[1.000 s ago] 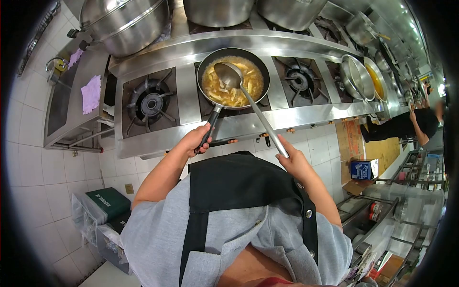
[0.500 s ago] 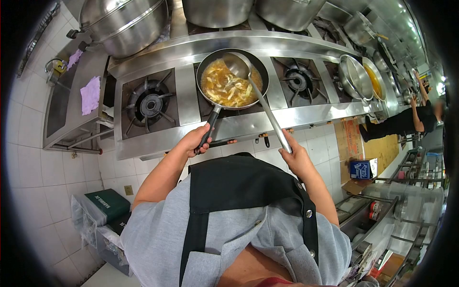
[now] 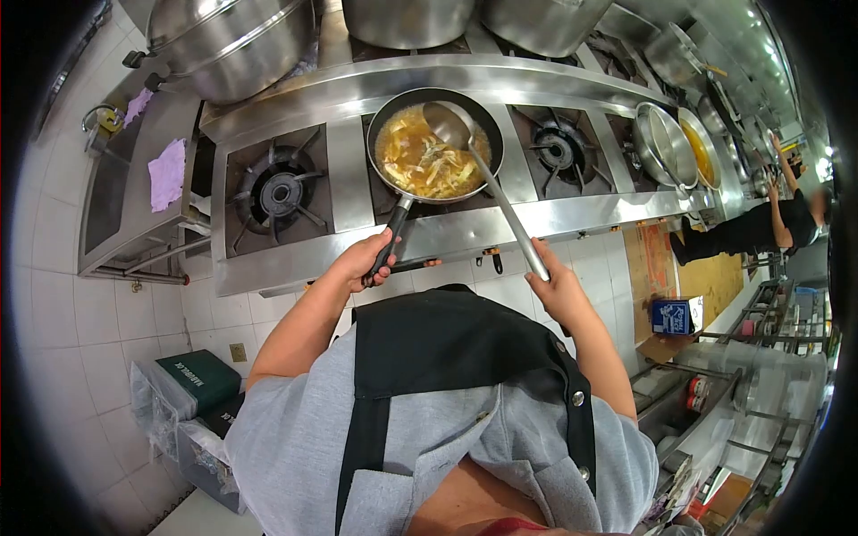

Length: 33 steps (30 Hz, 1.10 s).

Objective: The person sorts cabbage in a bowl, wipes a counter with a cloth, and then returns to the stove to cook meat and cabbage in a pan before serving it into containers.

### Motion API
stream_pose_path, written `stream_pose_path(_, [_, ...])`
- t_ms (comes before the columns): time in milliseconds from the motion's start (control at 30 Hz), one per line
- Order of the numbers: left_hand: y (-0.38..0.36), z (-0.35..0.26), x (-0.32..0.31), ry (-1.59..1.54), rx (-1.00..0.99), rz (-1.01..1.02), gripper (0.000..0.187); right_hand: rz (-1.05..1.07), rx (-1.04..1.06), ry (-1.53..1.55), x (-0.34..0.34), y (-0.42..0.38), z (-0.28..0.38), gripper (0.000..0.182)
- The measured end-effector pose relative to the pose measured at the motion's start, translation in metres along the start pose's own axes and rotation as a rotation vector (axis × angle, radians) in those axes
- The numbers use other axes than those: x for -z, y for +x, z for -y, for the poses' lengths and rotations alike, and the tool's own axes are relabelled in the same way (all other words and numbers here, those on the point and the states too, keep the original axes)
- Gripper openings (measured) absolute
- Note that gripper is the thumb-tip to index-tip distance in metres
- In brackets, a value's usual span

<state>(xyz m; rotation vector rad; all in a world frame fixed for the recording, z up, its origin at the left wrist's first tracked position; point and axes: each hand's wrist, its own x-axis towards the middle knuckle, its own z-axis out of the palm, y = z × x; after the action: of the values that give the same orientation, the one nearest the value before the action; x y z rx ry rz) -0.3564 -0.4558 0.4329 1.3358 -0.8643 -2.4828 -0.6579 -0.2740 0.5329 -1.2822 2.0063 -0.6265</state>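
A dark frying pan (image 3: 493, 134) sits over the middle burner of the steel stove (image 3: 357, 239), holding brownish-orange liquid with pale and yellow strips of food (image 3: 429, 168). My left hand (image 3: 365, 259) is wrapped round the pan's black handle. In my right hand (image 3: 559, 284) is the end of a long metal ladle (image 3: 511, 214); the ladle's bowl rests in the upper right part of the pan, at the food's surface.
Bare burners (image 3: 281, 189) flank the pan. Large steel pots (image 3: 407, 22) stand behind. Metal bowls (image 3: 657, 147) are on the right. A person in dark clothes (image 3: 760, 228) is at the far right. A purple cloth (image 3: 167, 174) hangs at the left; boxes (image 3: 198, 384) stand below.
The ladle's bowl has shifted slightly to the right and down in the pan, and my right hand has moved slightly right. My left hand stays on the handle.
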Motion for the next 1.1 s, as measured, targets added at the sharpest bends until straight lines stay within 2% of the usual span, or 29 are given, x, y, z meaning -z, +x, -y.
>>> stream_pose_path(167, [0.001,0.0,0.001,0.0,0.011,-0.014,0.042,-0.046,0.104,-0.325,-0.012,0.014,-0.012,0.063])
stream_pose_path(267, [0.002,0.001,0.002,-0.001,-0.003,-0.005,0.042,0.135,-0.115,0.101,-0.012,0.015,-0.004,0.065])
stream_pose_path(367, [0.0,0.0,-0.001,-0.003,-0.006,-0.023,0.042,0.251,-0.214,0.486,0.001,0.01,0.004,0.065])
stream_pose_path(467, [0.001,0.001,0.001,-0.011,-0.013,-0.011,0.042,0.284,-0.204,0.617,0.006,0.003,0.008,0.064])
stream_pose_path(567, [0.001,0.001,0.001,-0.024,-0.01,-0.003,0.042,0.298,-0.169,0.514,0.004,-0.003,0.007,0.064])
stream_pose_path(667, [0.003,0.003,0.001,-0.026,-0.024,-0.008,0.042,0.213,-0.175,0.356,0.0,-0.009,0.006,0.066])
stream_pose_path(767, [0.003,0.003,0.002,-0.033,-0.015,-0.004,0.041,-0.024,0.09,-0.098,-0.003,-0.002,-0.009,0.066])
stream_pose_path(900, [0.002,0.003,0.003,-0.028,-0.011,0.014,0.041,-0.063,-0.021,-0.299,0.009,0.004,0.004,0.065])
stream_pose_path(1100, [0.011,0.004,0.008,0.006,-0.008,0.028,0.041,-0.156,0.128,-0.431,0.008,0.025,-0.025,0.067])
